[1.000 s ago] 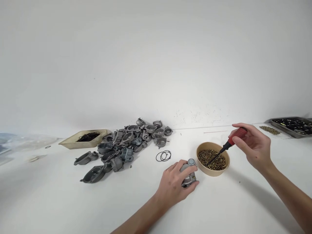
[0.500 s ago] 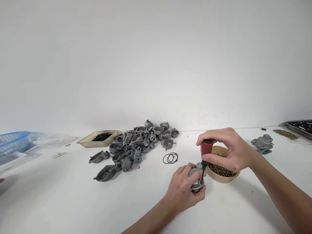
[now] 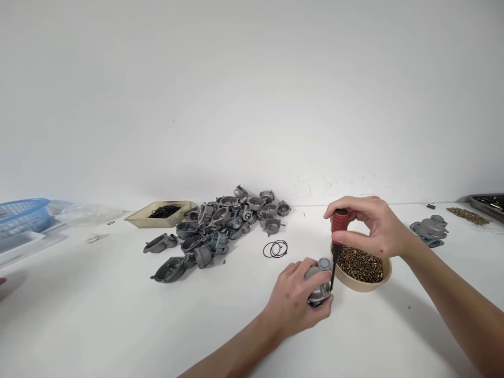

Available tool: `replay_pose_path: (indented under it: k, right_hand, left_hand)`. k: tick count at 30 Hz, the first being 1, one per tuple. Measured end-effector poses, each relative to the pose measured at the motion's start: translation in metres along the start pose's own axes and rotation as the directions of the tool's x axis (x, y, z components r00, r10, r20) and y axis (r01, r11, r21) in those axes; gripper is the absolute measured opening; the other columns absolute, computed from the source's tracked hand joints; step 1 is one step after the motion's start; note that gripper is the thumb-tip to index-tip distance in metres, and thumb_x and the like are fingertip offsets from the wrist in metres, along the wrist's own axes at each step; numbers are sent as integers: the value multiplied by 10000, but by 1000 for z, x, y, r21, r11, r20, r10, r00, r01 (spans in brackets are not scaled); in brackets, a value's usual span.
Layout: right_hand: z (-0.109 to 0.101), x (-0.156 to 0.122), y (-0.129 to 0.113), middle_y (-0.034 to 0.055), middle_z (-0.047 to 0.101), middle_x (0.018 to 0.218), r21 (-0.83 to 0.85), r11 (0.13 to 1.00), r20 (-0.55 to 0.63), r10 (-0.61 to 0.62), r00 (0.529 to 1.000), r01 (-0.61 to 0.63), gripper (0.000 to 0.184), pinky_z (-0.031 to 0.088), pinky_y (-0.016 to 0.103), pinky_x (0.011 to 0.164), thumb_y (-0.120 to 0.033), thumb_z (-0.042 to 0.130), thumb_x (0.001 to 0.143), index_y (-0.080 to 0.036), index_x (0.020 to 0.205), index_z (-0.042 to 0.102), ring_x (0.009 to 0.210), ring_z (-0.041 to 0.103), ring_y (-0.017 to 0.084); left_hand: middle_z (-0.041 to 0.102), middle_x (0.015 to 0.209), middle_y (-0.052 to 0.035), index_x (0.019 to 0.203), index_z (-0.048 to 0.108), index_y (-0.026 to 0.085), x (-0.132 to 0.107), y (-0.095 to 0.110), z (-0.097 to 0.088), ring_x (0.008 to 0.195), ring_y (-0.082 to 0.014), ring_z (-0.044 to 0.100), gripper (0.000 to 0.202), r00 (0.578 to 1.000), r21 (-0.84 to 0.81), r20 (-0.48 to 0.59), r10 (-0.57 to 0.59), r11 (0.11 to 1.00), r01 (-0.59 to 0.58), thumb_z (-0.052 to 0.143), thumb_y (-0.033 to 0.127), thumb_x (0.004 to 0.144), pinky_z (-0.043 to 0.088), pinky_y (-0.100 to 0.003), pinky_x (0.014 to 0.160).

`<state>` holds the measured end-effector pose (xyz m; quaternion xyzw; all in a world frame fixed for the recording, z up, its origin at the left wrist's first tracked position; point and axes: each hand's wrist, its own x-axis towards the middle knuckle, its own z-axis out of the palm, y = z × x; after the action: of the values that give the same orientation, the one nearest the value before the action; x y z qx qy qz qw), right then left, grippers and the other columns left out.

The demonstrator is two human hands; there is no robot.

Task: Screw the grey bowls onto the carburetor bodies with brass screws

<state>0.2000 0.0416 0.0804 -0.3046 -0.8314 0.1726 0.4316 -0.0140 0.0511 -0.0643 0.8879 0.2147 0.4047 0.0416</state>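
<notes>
Screwdriver point(image 3: 336, 247) pinched upright in my right hand point(image 3: 370, 228), tip on the housing point(image 3: 319, 286) my left hand point(image 3: 295, 299) clamps; any tilt could slip it off.

White table point(image 3: 118, 325) – heap of grey castings point(image 3: 220, 231), black rings point(image 3: 275, 248), bowl of screws point(image 3: 361, 268), beige tray point(image 3: 161, 214), blue basket point(image 3: 23, 215)

My white surface point(image 3: 98, 325) runs far back to a plain white wall point(image 3: 252, 94), lit evenly and softly. Where they meet on the far right, the wall shows faint scuffs point(image 3: 334, 184). Everything around me is pale and bare.
</notes>
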Motion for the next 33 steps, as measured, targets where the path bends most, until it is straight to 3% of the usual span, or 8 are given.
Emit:
replay_pose_path:
  k: [7, 17, 24, 33]
  right_hand:
    - [-2, 0, 4, -18, 687, 780, 47, 999, -74, -5, 997, 8, 189, 585, 228, 660, -191, 753, 899, -199, 1078, 693, 677, 662, 98]
    - [2, -1, 5, 3, 695, 798, 34, 999, -28, 34, 999, -33, 199, 588, 257, 651, -230, 734, 917, -189, 1107, 690, 684, 671, 116]
    - [-2, 0, 9, -3, 696, 806, 79, 996, 3, 46, 999, -46, 252, 577, 240, 681, -202, 695, 944, -188, 1196, 690, 709, 670, 106]
    - [-10, -3, 11, 44, 713, 924, 149, 989, 107, 5, 994, -21, 369, 611, 304, 757, -144, 620, 979, -200, 1342, 653, 813, 698, 142]
  left_hand:
    - [694, 1011, -54, 1017, 689, 237, 0, -1, -1, 770, -217, 690, 229, 1000, -7, 28, -11, 1000, 11, 699, 259, 790, 589, -354, 699]
    - [701, 999, -53, 1016, 696, 240, 2, 1, -3, 779, -220, 691, 231, 999, -18, 30, -10, 1000, 11, 700, 244, 785, 581, -348, 708]
    - [703, 1022, -53, 1047, 700, 248, 1, 0, -2, 806, -223, 707, 269, 999, -26, 32, -10, 1000, 11, 716, 247, 779, 582, -350, 717]
    - [714, 1033, -53, 1057, 695, 250, 0, -2, -2, 809, -219, 716, 255, 999, -15, 33, 4, 1000, -3, 701, 263, 802, 585, -338, 716]
